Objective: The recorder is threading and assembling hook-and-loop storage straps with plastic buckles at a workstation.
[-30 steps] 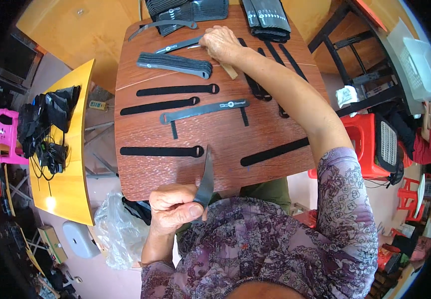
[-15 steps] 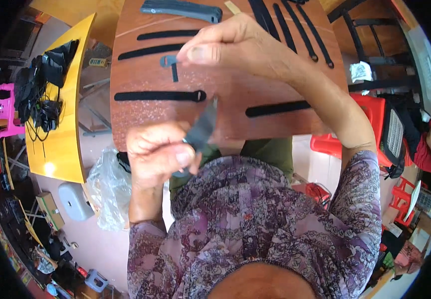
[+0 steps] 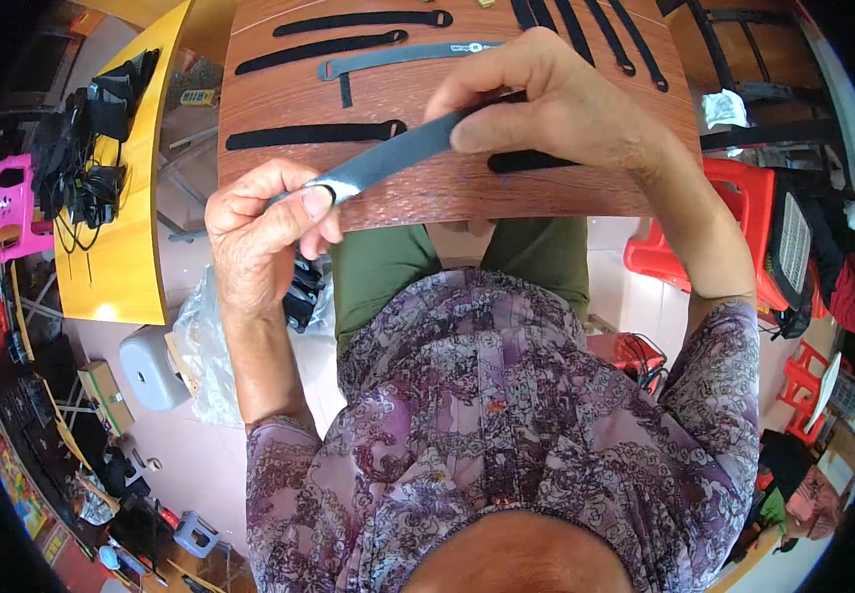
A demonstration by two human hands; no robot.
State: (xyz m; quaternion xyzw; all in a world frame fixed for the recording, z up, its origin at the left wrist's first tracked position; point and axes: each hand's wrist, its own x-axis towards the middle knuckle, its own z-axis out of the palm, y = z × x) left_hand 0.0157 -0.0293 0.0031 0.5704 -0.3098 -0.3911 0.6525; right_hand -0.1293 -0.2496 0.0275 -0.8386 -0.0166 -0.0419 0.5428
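Left hand (image 3: 264, 222) and right hand (image 3: 541, 104) pinch a grey strap (image 3: 388, 160) between them (it slants above the table (image 3: 556, 198))

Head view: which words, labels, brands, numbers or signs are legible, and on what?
Flat grey strap on brown wooden table: white lettering and round mark, wording withheld.
Shiny dark-grey strap held by left hand and right hand: no print discernible.
Yellow oblong object: marks too small to read.
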